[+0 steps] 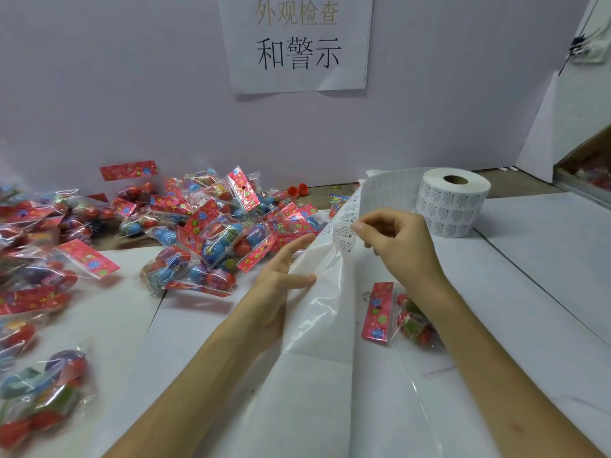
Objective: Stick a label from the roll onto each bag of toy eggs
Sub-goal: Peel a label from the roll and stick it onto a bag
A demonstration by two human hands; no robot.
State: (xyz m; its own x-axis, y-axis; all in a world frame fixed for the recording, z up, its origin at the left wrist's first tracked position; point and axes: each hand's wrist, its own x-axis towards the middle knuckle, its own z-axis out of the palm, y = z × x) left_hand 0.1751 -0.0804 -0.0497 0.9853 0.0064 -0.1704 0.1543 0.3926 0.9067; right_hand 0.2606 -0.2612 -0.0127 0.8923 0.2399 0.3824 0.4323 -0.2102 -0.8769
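White liner strip (317,309) runs lengthwise from the upright roll (453,201) back-right toward you, your left hand (281,279) straight-fingered against its left edge, right hand (398,241) pinching a label (344,238) on it, one bag (411,320) lying beneath your right forearm.

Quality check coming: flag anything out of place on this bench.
An opened red toy egg lies loose by the wall, outside any bag. Emptied backing strip trails off the roll across the table, past the label the right hand pinches.
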